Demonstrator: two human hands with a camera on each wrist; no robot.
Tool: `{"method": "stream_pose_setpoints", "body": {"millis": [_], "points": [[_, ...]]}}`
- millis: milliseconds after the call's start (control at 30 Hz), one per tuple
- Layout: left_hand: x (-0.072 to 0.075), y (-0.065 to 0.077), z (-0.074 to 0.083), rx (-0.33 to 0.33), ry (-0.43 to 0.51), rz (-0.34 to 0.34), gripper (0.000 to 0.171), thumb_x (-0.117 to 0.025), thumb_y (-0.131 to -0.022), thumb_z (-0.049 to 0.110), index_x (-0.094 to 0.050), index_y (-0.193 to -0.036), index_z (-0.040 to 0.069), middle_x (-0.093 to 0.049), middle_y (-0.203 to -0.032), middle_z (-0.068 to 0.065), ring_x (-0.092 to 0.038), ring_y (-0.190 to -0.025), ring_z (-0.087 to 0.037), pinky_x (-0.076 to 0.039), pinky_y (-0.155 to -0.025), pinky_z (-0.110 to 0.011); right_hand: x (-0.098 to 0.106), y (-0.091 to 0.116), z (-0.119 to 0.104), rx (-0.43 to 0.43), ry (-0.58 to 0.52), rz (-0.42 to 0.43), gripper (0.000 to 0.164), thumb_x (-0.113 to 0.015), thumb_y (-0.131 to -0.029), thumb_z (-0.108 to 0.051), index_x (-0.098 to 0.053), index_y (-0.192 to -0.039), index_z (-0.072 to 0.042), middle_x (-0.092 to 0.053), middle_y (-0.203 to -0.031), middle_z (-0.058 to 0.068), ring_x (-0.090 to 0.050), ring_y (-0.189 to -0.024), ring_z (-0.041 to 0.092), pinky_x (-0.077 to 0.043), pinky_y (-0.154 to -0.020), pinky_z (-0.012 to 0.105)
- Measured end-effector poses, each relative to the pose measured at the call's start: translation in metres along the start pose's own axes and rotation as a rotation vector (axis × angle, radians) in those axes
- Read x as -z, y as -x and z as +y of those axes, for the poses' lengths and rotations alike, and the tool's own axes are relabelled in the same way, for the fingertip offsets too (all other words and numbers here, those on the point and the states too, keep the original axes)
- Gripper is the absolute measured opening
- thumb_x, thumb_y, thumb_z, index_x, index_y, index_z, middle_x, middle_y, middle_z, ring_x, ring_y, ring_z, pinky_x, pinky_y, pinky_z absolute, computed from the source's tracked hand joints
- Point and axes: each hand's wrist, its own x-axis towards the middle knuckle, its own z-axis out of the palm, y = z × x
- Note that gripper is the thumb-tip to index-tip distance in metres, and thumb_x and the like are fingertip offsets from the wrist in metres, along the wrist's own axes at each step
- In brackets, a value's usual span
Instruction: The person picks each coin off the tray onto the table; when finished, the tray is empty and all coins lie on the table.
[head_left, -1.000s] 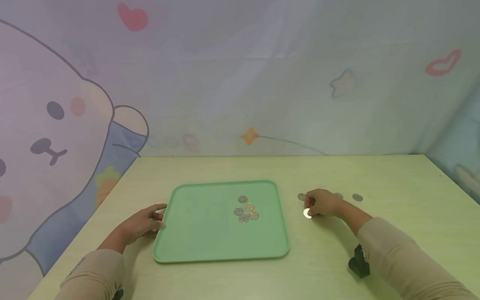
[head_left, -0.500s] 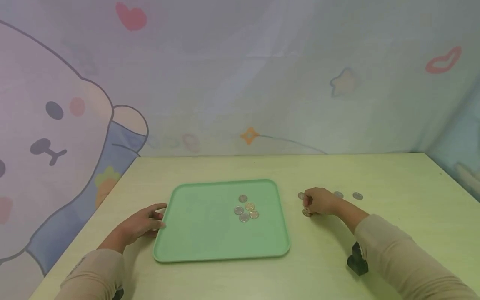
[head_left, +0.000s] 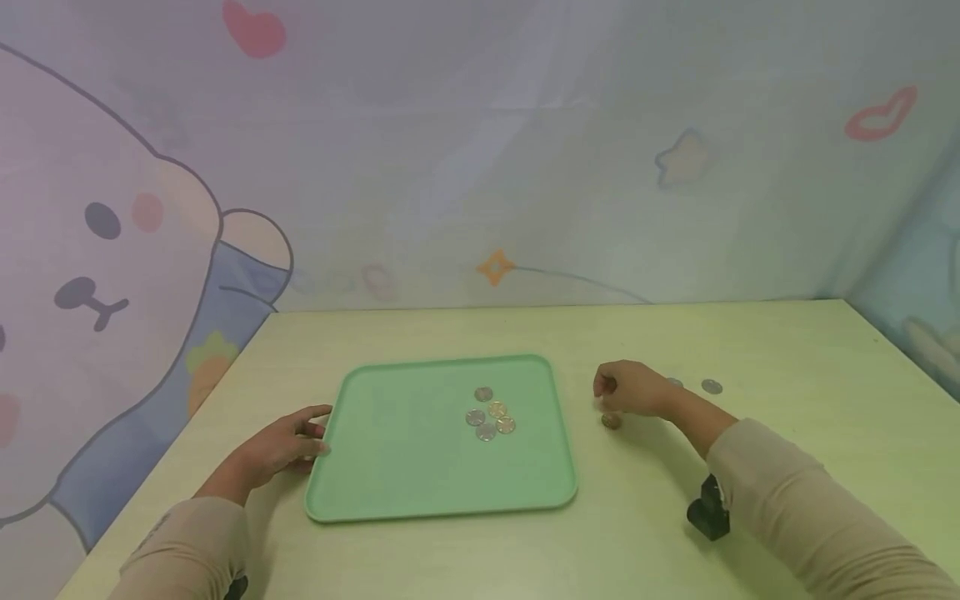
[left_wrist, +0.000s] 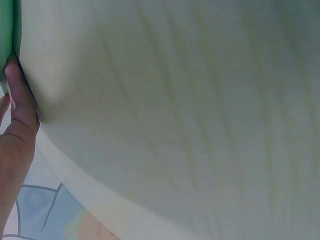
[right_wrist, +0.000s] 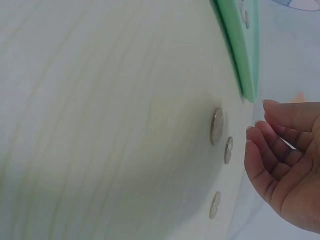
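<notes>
In the head view my left hand (head_left: 279,450) rests against the left edge of a light green tray (head_left: 397,508). Its thumb and index finger touch the rim. Several coins (head_left: 486,432), silver and gold-toned, lie flat in the tray's right half. My right hand (head_left: 633,388) hovers above the table to the right of the tray, fingers loosely bent. In the right wrist view a gap shows between thumb and fingertips, with no coin visible there. Just below that hand lies a brownish coin (head_left: 611,421). The hand and wrist partly cover another coin (head_left: 675,382).
One more silver coin (head_left: 712,387) lies farther right on the pale wooden table (head_left: 465,558). A printed cloth (head_left: 420,167) hangs behind the table's back edge. A dark device (head_left: 708,510) is strapped under the right sleeve.
My right hand has let go of the brownish coin and risen slightly away, toward the back of the table, covering the spot where another coin showed. The left hand and tray stay put.
</notes>
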Motion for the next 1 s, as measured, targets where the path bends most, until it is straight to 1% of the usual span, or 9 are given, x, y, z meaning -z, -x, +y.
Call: {"method": "stream_pose_setpoints", "body": {"millis": [100, 267, 433, 633, 1000], "points": [[0.0, -0.001, -0.001, 0.002, 0.005, 0.0, 0.067, -0.055, -0.087, 0.004, -0.017, -0.141, -0.008, -0.038, -0.12, -0.027, -0.052, -0.096, -0.022, -0.05, -0.08, -0.037, -0.001, -0.002, -0.002, 0.015, -0.029, -0.005, 0.009, -0.056, -0.084, -0.003, -0.055, -0.091, 0.001, -0.055, -0.084, 0.007, -0.048, -0.074, 0.016, -0.042, -0.066, 0.029], [-0.001, 0.0, -0.001, 0.005, 0.001, 0.004, 0.067, -0.055, -0.087, 0.004, -0.017, -0.141, -0.008, -0.039, -0.119, -0.027, -0.052, -0.095, -0.021, -0.05, -0.08, -0.038, -0.005, -0.008, -0.004, 0.055, -0.084, 0.005, 0.011, -0.055, -0.083, -0.002, -0.056, -0.093, 0.003, -0.054, -0.08, 0.004, -0.047, -0.074, 0.016, -0.041, -0.068, 0.03], [-0.001, 0.0, -0.002, 0.014, -0.003, 0.004, 0.067, -0.055, -0.087, 0.004, -0.017, -0.141, -0.008, -0.039, -0.12, -0.027, -0.053, -0.095, -0.021, -0.05, -0.081, -0.039, -0.01, -0.013, -0.01, 0.063, -0.109, 0.014, 0.013, -0.056, -0.084, -0.004, -0.056, -0.094, 0.003, -0.055, -0.081, 0.004, -0.051, -0.076, 0.017, -0.043, -0.071, 0.032], [0.0, 0.002, -0.003, 0.019, 0.0, 0.004, 0.067, -0.054, -0.087, 0.004, -0.016, -0.141, -0.008, -0.038, -0.121, -0.028, -0.053, -0.093, -0.021, -0.05, -0.079, -0.037, -0.016, -0.024, -0.021, 0.061, -0.128, 0.033, 0.014, -0.058, -0.084, -0.005, -0.057, -0.095, 0.002, -0.053, -0.077, 0.003, -0.049, -0.071, 0.016, -0.043, -0.065, 0.029], [0.0, 0.003, -0.001, 0.014, 0.008, 0.006, 0.067, -0.055, -0.086, 0.004, -0.017, -0.141, -0.008, -0.04, -0.119, -0.026, -0.052, -0.092, -0.02, -0.05, -0.078, -0.036, -0.024, -0.042, -0.044, 0.083, -0.133, 0.042, 0.021, -0.06, -0.084, -0.008, -0.058, -0.1, 0.004, -0.058, -0.087, 0.008, -0.051, -0.077, 0.017, -0.044, -0.068, 0.029]]}}
